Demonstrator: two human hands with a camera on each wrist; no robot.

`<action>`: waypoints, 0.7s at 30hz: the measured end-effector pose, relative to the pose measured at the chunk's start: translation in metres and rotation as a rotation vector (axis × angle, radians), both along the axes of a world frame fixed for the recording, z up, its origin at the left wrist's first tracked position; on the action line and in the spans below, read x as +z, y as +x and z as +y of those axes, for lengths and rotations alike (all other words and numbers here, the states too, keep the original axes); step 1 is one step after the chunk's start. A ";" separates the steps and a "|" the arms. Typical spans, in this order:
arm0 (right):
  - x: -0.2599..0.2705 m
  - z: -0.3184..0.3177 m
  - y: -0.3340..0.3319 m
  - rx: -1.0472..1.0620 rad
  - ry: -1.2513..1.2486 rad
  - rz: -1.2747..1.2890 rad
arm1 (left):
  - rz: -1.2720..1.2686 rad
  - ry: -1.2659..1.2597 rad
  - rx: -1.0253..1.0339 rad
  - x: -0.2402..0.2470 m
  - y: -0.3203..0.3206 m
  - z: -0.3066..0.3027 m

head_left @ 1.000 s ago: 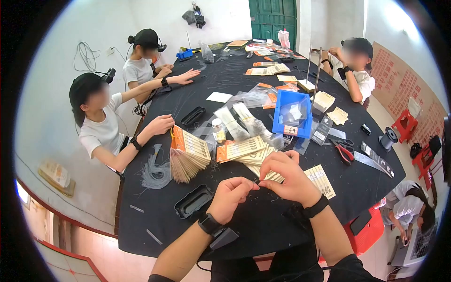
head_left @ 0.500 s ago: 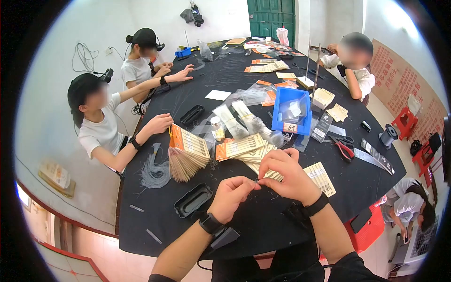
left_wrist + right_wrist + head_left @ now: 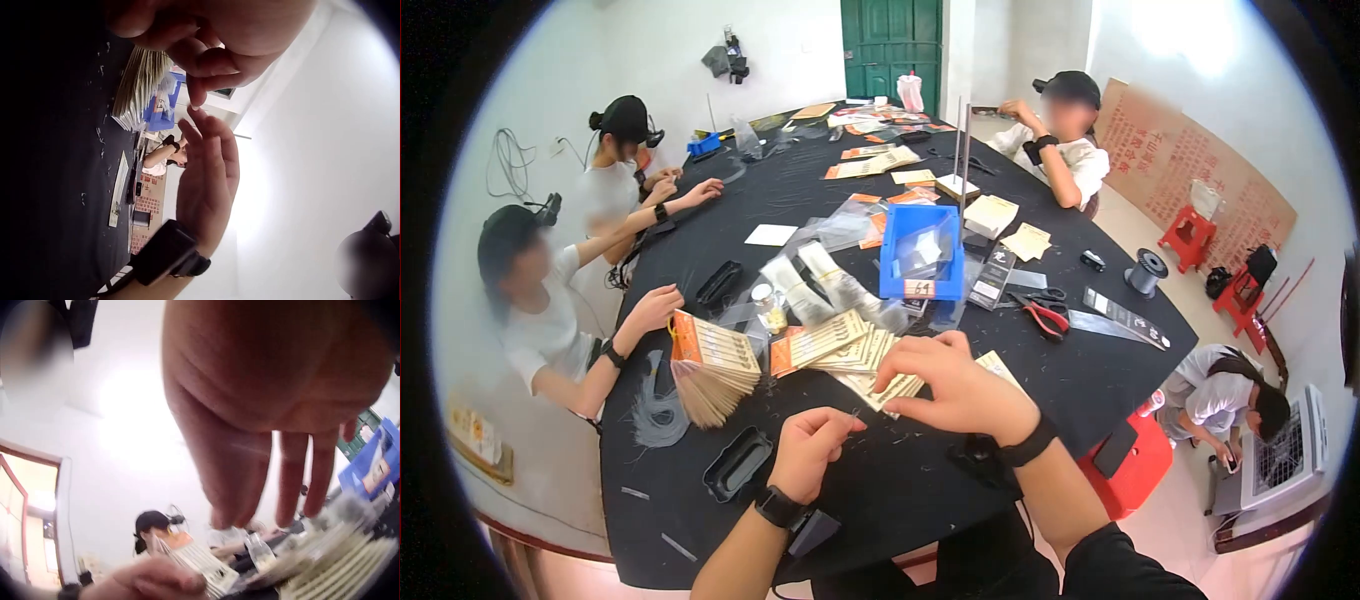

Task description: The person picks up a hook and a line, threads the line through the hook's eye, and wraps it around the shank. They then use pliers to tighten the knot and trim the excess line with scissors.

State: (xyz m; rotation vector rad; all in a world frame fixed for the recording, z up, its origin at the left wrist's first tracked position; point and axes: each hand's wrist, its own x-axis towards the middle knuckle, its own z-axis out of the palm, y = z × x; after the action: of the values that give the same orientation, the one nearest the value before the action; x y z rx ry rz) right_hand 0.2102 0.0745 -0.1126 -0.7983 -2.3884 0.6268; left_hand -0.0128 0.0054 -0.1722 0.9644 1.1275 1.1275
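Observation:
My left hand is on the near side of the black table, with thumb and forefinger pinching a tiny thin dark thing. Its exact kind cannot be told. My right hand hovers to the right, apart from the left, thumb and fingers spread with nothing between them. In the right wrist view, the right hand's fingers hang loosely downward. Behind the hands, a pile of cream-and-orange printed cards lies fanned out, partly covered by the right hand. Another card shows just past that hand.
A black plastic tray sits left of my left hand. Farther back are a blue bin, a small jar, red-handled pliers and a wire spool. A person at left holds a thick card bundle beside clear line strands.
My hands were together at the fingertips; now they are apart, the right one raised and opened. The head view has turned to the right.

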 end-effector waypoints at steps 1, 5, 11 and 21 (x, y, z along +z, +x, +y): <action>0.011 -0.003 0.011 -0.029 0.011 -0.010 | 0.015 -0.011 0.007 -0.001 0.001 0.000; 0.011 0.026 0.071 -0.256 -0.074 0.155 | -0.005 0.010 0.006 0.001 0.001 -0.001; -0.049 0.081 0.173 -0.858 0.045 -0.277 | 0.008 0.038 -0.012 -0.002 0.001 0.000; -0.061 0.086 0.169 -0.750 0.008 -0.146 | 0.002 0.048 -0.009 -0.009 -0.001 0.002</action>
State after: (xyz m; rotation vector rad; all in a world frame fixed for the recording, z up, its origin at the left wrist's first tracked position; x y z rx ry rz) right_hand 0.3788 0.1604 -0.1740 -1.6536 -1.9745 0.2494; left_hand -0.0136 0.0079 -0.1814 1.0074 1.1013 1.1509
